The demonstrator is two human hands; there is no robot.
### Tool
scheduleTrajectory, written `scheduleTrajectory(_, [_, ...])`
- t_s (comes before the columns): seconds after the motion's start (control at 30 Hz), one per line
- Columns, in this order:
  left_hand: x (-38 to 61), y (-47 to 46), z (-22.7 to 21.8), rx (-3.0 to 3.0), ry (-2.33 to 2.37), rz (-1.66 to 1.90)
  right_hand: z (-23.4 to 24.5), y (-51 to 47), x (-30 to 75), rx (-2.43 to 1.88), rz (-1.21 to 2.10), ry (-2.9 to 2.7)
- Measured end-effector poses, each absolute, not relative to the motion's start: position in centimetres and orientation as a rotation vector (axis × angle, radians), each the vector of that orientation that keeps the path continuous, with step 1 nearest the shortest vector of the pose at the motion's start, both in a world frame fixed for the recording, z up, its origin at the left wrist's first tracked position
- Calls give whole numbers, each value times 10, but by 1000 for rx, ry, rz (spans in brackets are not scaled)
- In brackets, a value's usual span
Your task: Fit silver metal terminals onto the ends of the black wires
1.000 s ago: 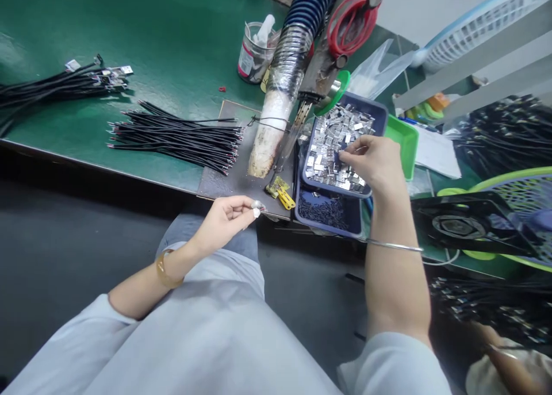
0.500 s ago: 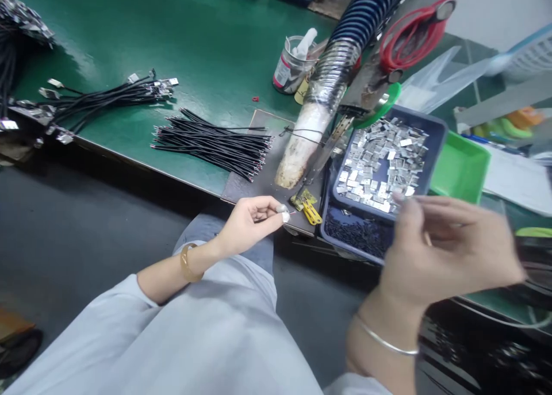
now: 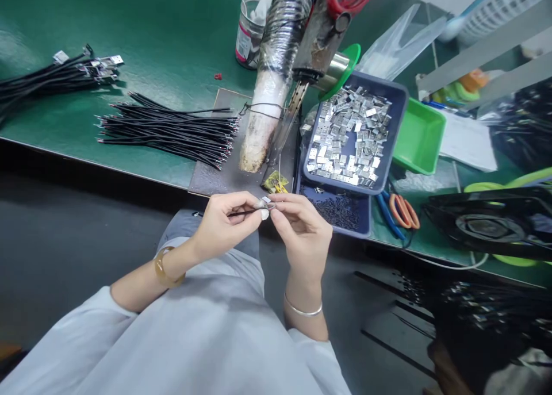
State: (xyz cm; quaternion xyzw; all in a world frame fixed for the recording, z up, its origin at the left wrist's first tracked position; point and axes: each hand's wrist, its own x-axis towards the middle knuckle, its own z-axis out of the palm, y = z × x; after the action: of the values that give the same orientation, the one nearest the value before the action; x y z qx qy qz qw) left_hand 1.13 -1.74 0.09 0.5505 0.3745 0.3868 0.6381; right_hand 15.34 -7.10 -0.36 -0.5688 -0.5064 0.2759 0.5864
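Note:
My left hand (image 3: 228, 219) pinches a thin black cable (image 3: 245, 213) between thumb and fingers, its end pointing to the right. My right hand (image 3: 304, 228) meets it fingertip to fingertip, closed around a small silvery metal connector (image 3: 266, 199) at the cable's end. Fingers partly cover the spot where the two come together. Just beyond the hands lies a yellow sponge (image 3: 275, 182), below a soldering iron (image 3: 297, 99) that slants down from above. On the left, a bundle of black cables (image 3: 168, 131) with stripped ends rests across the bench and a grey board (image 3: 207, 179).
A blue tray of metal connectors (image 3: 349, 139) sits on another tray holding small black pieces (image 3: 338, 210). A fume hose (image 3: 269, 93) hangs over the board. Rightward are a solder spool (image 3: 340, 73), a green tray (image 3: 420, 136), orange-handled pliers (image 3: 403, 211) and a black fan (image 3: 487, 225).
My right hand has moved left from beside the connector tray to meet my left hand. The cable and connector now show between the fingertips. The view has shifted rightward.

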Motion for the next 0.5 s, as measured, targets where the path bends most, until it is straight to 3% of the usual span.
scheduleTrajectory(0.5, [11,-19,-12,1707,825,1141,-17,-65,152,-1235,824,-980])
